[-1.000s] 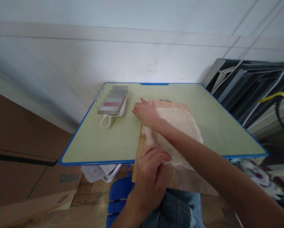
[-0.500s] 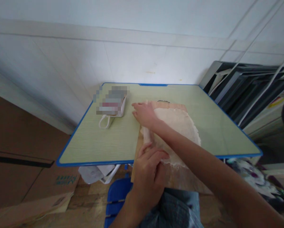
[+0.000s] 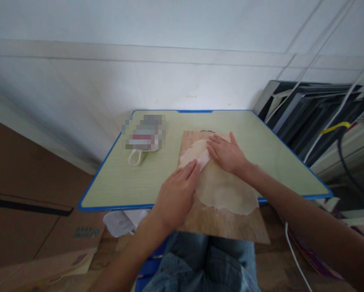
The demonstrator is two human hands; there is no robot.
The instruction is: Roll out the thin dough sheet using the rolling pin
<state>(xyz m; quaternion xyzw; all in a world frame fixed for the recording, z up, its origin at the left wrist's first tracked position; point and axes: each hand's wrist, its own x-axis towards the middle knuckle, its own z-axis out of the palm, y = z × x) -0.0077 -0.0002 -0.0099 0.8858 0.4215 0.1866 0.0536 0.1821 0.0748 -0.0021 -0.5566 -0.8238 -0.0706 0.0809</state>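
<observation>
A thin pale sheet of dough (image 3: 224, 190) lies flat on a wooden board (image 3: 224, 223) that overhangs the near edge of a green table (image 3: 133, 178) with a blue rim. My left hand (image 3: 176, 194) rests palm down on the sheet's left edge, fingers pointing up-right. My right hand (image 3: 226, 152) presses flat on the far part of the sheet, fingers spread. Between the two hands a small flap of dough (image 3: 194, 152) is folded over near the far left corner.
A small white bag with loop handles (image 3: 144, 142) lies on the table's far left. Dark metal frames (image 3: 315, 117) lean against the wall at the right. A white cable (image 3: 294, 255) runs by my right knee. Cardboard (image 3: 39, 235) covers the floor at left.
The dough, earlier bunched and lifted at its left side, now lies spread flatter. My right hand moved right onto the sheet's far part; my left hand opened and went flat on its left edge.
</observation>
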